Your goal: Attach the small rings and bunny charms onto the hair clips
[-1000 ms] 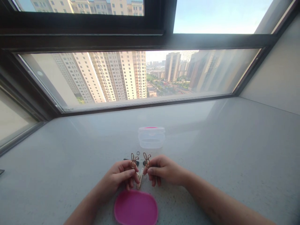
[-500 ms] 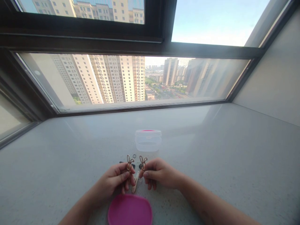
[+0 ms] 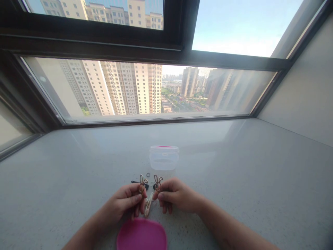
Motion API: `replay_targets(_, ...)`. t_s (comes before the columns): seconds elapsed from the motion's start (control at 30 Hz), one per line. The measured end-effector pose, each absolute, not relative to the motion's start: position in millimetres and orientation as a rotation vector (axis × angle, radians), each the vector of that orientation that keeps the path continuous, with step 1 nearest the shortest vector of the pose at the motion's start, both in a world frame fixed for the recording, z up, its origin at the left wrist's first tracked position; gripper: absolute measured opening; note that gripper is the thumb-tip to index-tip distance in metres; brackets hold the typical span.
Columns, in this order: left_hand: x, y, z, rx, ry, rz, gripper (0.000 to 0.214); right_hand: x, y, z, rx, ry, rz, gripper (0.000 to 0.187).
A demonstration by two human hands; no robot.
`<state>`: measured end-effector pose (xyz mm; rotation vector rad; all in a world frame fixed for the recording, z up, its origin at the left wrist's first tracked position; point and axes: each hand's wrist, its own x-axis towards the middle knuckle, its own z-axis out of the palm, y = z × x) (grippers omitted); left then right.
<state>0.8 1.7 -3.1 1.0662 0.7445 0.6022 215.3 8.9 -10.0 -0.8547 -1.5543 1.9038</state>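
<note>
Your left hand, pinched closed, holds the left wire rabbit; your right hand, likewise, the right wire rabbit.

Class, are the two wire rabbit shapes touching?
Apart: the head view shows a clear gap between the wire rabbit in the left hand and the second rabbit in the right hand.

Looks like high-rise home: wide speckled windowsill right here, dark window frame, pale side wall, apartment towers outside, trees far below.
</note>
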Motion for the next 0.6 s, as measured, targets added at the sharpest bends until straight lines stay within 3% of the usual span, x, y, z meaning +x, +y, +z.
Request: replay_targets(0.6,1.8,4.4,-0.1,1.119,0.829,0.638,0.023,215.1,7.2,-12.0,-0.869,-1.559,1.873,0.025)
